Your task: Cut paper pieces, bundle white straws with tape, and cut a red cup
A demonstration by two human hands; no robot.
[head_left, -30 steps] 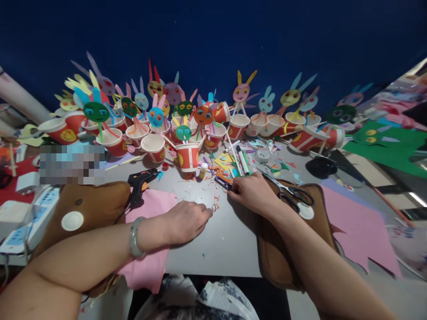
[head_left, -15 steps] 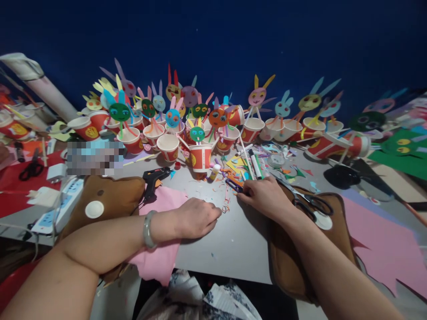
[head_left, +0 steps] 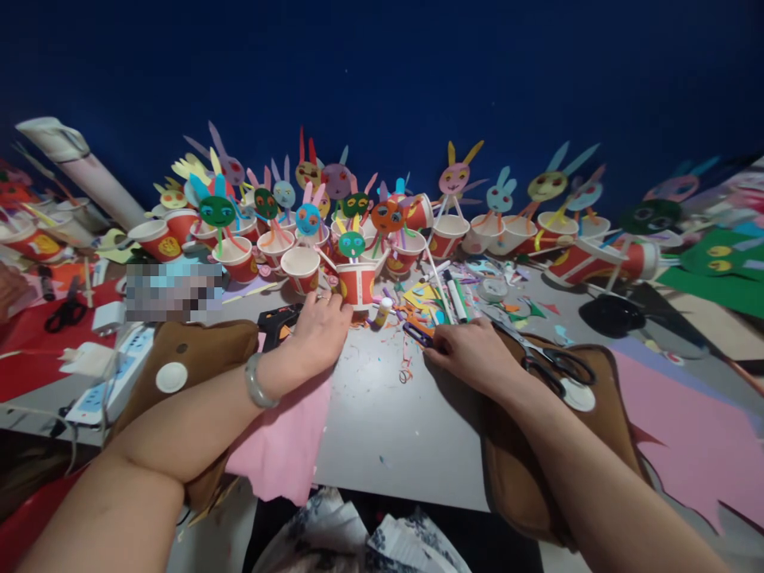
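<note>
My left hand [head_left: 319,330], a bracelet on its wrist, reaches over the table with its fingers stretched forward and a little apart. Its fingertips lie just left of the front red paper cup [head_left: 356,285], which carries a green rabbit face [head_left: 352,243]. Beside the hand is a black glue gun [head_left: 278,322], partly covered. Under the left forearm lies pink paper [head_left: 286,446]. My right hand [head_left: 469,348] rests with curled fingers by a purple-edged looped tool [head_left: 418,333]; what the fingers hold, if anything, is hidden. Black-handled scissors [head_left: 543,358] lie right of it.
Behind stand several paper cups with rabbit faces, such as a pink one [head_left: 454,177]. Paper scraps [head_left: 421,296], a small white-capped bottle [head_left: 383,312] and markers [head_left: 457,296] lie mid-table. Brown cushions [head_left: 206,350], a power strip [head_left: 113,374] and a black mouse [head_left: 613,316] flank the work area.
My left hand has moved forward and left, from the table's middle to beside the front cup, and its fingers have straightened. My right hand stays in place.
</note>
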